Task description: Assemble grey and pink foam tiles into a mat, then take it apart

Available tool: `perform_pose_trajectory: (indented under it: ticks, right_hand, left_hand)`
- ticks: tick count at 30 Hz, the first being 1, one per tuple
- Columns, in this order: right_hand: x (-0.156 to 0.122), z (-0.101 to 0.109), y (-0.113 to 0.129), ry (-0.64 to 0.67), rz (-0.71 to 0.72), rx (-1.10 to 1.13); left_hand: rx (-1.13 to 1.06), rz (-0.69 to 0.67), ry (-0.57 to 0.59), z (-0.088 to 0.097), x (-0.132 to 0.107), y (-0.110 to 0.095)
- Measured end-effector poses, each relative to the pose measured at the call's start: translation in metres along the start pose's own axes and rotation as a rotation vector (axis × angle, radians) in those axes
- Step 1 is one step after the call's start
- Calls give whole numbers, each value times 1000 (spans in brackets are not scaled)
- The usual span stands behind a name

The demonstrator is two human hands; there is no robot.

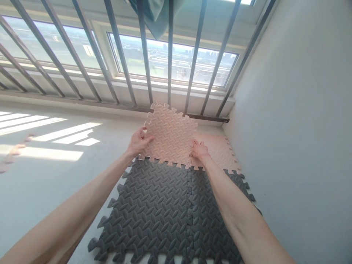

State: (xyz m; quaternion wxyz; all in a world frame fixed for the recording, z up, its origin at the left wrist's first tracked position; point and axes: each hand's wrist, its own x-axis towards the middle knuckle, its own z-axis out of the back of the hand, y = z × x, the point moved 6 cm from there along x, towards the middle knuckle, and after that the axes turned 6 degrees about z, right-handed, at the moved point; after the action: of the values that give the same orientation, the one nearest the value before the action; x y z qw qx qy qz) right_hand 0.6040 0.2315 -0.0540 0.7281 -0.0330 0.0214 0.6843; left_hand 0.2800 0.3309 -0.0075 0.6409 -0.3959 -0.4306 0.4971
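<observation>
Between the left hand (139, 141) and right hand (199, 150), the light, bendy foam mat (170, 137) is pinched at its left edge, but the right grip cannot be told.

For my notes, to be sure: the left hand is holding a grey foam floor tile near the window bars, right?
No: the head view shows the left hand holding a peach, not grey, foam floor tile near the window bars.
</observation>
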Motion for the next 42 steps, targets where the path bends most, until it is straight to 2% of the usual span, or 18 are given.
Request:
perform_pose_trajectory:
  ticks: [5, 8, 11, 14, 17, 18, 20, 21, 23, 24, 27, 29, 31, 35, 40, 42]
  right_hand:
    - [-16, 14, -7, 69, -64, 47]
    - [-45, 14, -14, 100, -11, 70]
    - [-73, 8, -15, 54, 87, 87]
    - [-84, 10, -13, -1, 134, 83]
    - [-91, 20, -3, 18, 73, 67]
    - [-95, 25, 7, -4, 62, 71]
    - [-110, 35, 41, -95, 129, 114]
    - [-118, 38, 66, -157, 222, 156]
    - [-134, 37, 125, -187, 476, 229]
    - [-139, 35, 152, -192, 547, 247]
    - [-138, 25, 215, -181, 600, 272]
    - [-131, 16, 240, -149, 561, 262]
    - [-127, 8, 252, -119, 499, 236]
    - [-129, -3, 256, -119, 423, 223]
    - [-136, 1, 253, -111, 447, 279]
    - [-143, 7, 245, -133, 436, 316]
  left_hand:
    - [-108, 74, 41, 0, -5, 12]
    - [-171, 125, 50, -2, -7, 25]
    - [-213, 168, 35, -2, -9, 37]
    - [-294, 183, 26, -1, -12, 39]
    - [-342, 207, 29, 1, -15, 33]
    - [-347, 214, 28, 1, -16, 30]
    - [-353, 221, 32, 2, -17, 24]
    - [-352, 224, 36, 2, -17, 21]
    - [-344, 238, 48, 3, -17, 19]
    - [-339, 248, 55, 4, -17, 18]
    - [-342, 264, 91, 7, -19, 21]
    - [-358, 257, 115, 9, -22, 23]
    - [-381, 246, 129, 12, -25, 24]
    - [-451, 217, 151, 17, -29, 18]
    - [-455, 192, 179, 20, -30, -2]
    - [-439, 190, 171, 21, -29, -6]
